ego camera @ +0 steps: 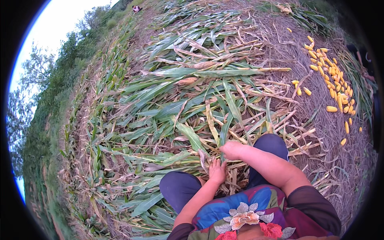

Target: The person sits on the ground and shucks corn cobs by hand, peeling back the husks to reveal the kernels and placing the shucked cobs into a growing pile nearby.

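Cut corn stalks with green and dry leaves [177, 102] lie across the ground before me. Between my knees, my left hand [217, 171] rests low among the dry leaves, its fingers pointing up at the stalks. Just above and to the right, my right hand [232, 150] is curled at the base of some upright corn leaves [220, 129]; its fingers are partly hidden, so what it grips is unclear. Farther up the stalks lies an ear of corn in its dry husk [186, 81], with another husked ear [204, 64] above it.
Husked yellow corn cobs [336, 76] lie in a long heap on dry straw at the right, a few apart from it. More corn stalks [309, 18] lie at the upper right. Green bushes [60, 75] border the field at left. A person [136, 9] is far off at the top.
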A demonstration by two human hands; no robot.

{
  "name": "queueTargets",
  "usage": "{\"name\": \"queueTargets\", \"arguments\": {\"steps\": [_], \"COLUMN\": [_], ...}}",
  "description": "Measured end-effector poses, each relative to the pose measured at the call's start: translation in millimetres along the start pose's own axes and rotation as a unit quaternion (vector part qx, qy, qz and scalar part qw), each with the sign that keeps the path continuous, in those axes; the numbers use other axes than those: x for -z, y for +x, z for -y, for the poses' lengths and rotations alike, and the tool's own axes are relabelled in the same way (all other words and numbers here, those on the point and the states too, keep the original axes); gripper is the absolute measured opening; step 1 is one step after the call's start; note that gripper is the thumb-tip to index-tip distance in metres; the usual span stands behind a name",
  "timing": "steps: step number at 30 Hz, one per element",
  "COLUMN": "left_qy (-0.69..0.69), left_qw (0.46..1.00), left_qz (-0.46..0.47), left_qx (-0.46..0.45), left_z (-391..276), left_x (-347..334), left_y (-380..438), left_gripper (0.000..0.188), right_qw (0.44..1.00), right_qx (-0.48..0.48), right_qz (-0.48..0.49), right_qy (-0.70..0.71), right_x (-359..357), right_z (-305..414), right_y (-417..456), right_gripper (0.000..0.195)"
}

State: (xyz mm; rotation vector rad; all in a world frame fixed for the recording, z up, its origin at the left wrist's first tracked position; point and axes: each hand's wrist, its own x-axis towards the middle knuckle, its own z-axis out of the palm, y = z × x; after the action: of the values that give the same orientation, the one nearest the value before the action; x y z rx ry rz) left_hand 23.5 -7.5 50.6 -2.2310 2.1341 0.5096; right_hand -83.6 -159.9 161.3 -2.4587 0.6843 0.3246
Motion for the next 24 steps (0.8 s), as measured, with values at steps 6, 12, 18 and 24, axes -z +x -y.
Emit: {"name": "queueTargets", "arguments": {"steps": [6,12,18,24], "left_qy": [0.027,-0.020,0.030,0.097], "left_qw": [0.999,0.999,0.995,0.988], "left_qz": [0.045,0.009,0.041,0.095], "left_qx": [0.001,0.049,0.090,0.076], "left_z": [-1.7,-1.4,11.7,19.7], "left_x": [4.3,16.7,8.9,4.0], "left_y": [-0.8,1.4,8.8,16.0], "left_gripper": [0.059,0.078,0.082,0.072], "right_qw": [1.000,1.000,1.000,0.999], "right_qx": [-0.008,0.008,-0.012,-0.025], "right_qz": [-0.003,0.003,0.009,0.037], "right_qy": [0.000,-0.014,-0.005,-0.017], "right_x": [-1.1,2.3,1.5,3.0], "right_z": [-0.8,2.6,5.0,4.6], "right_y": [-2.5,-5.3,-6.0,-5.1], "right_gripper": [0.026,0.022,0.024,0.029]}}
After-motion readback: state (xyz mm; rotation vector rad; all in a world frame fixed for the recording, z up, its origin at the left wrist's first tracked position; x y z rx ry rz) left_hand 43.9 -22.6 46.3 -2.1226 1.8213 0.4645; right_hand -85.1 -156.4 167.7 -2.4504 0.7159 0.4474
